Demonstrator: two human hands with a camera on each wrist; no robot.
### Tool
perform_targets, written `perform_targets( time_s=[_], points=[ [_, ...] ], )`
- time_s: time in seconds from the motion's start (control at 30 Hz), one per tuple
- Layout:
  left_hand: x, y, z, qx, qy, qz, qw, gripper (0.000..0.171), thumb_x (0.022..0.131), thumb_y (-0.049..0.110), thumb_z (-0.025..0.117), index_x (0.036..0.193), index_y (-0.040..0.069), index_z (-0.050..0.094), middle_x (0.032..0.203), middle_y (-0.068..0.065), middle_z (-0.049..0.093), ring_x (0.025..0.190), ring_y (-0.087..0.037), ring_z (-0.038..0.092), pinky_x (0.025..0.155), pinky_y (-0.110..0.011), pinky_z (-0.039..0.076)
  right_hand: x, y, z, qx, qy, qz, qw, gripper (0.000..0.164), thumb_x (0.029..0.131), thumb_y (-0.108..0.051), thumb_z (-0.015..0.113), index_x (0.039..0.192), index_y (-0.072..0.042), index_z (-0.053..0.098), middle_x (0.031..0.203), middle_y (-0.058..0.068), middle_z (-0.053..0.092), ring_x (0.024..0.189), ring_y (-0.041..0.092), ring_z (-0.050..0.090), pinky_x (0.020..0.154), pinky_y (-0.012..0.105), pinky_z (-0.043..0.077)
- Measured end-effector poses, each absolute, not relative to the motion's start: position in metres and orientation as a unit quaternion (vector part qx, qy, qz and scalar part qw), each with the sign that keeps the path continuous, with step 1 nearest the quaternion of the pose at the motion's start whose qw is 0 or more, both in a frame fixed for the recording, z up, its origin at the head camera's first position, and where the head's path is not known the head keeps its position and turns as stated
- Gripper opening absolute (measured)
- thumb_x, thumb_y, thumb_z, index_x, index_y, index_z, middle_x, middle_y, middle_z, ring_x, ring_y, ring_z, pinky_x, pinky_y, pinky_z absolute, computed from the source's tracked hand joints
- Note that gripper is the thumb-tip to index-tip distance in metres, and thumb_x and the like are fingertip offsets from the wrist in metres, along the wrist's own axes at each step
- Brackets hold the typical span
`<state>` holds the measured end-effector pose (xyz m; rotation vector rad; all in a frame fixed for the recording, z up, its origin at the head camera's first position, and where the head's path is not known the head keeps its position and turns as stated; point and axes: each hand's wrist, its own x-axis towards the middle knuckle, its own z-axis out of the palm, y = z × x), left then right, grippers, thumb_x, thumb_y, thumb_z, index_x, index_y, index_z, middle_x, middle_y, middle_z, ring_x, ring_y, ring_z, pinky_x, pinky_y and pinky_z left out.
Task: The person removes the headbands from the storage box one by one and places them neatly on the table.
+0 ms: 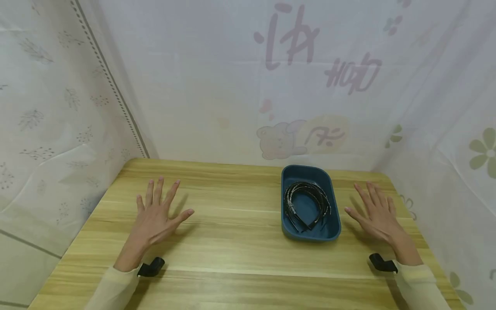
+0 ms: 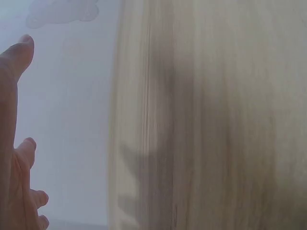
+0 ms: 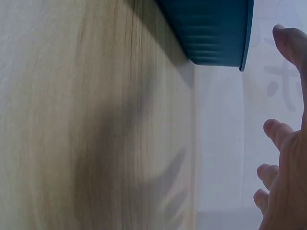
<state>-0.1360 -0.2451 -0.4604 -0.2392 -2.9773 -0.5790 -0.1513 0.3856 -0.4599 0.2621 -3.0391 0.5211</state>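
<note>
Bench (image 1: 232,241): showed striped wood grain | Rear cloth (image 1: 193,86): hung behind bench's far edge, bore printed bear (image 1: 277,141) and lettering (image 1: 353,75) | Left cloth (image 1: 54,112): carried sprig motifs (image 1: 37,152) | Right cloth (image 1: 445,116): displayed green flowers (image 1: 487,151)

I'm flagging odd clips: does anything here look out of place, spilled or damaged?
Nothing stands out. The blue bin sits upright on the table, the black hoops overlap inside it, and none shows outside. The left hand and right hand are both apart from the bin. Fine damage would be too small to tell.
</note>
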Motion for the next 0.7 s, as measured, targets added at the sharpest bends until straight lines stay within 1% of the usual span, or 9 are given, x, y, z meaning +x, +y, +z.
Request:
perform_targets(
  time_s=[0.17,0.33,0.53,0.7],
  points=[
    [-0.135,-0.242,-0.461,-0.082,-0.975,-0.2,0.057,0.093,0.096,0.066,0.055,0.167,0.027,0.01,0.173,-0.015,-0.013,0.158,-0.044,-0.016,0.112,-0.084,-0.001,-0.153,0.383,-0.46,0.101,-0.979,0.173,0.027,0.085,0.102,-0.053,0.055,0.167,-0.031,0.005,0.174,0.014,-0.009,0.159,0.043,-0.01,0.117,0.077,-0.01],
    [-0.133,-0.239,-0.464,-0.087,-0.971,-0.213,0.058,0.093,0.097,0.064,0.056,0.167,0.027,0.008,0.173,-0.014,-0.014,0.158,-0.046,-0.012,0.114,-0.083,0.001,-0.155,0.379,-0.459,0.122,-0.974,0.189,0.037,0.083,0.103,-0.047,0.057,0.167,-0.027,0.009,0.173,0.017,-0.004,0.16,0.041,-0.008,0.118,0.076,-0.004],
    [-0.132,-0.231,-0.465,-0.093,-0.966,-0.235,0.052,0.093,0.097,0.062,0.058,0.167,0.028,0.008,0.173,-0.015,-0.012,0.158,-0.043,-0.015,0.116,-0.08,0.001,-0.156,0.374,-0.46,0.151,-0.965,0.21,0.051,0.083,0.101,-0.041,0.062,0.167,-0.023,0.015,0.173,0.02,0.001,0.16,0.042,-0.003,0.118,0.075,0.004],
    [-0.129,-0.223,-0.468,-0.1,-0.963,-0.243,0.05,0.093,0.097,0.061,0.059,0.167,0.026,0.01,0.173,-0.018,-0.009,0.158,-0.046,-0.011,0.118,-0.079,0.004,-0.156,0.368,-0.46,0.169,-0.958,0.224,0.053,0.086,0.098,-0.038,0.068,0.166,-0.02,0.02,0.173,0.019,0.005,0.16,0.043,0.002,0.12,0.073,0.009]
  ],
)
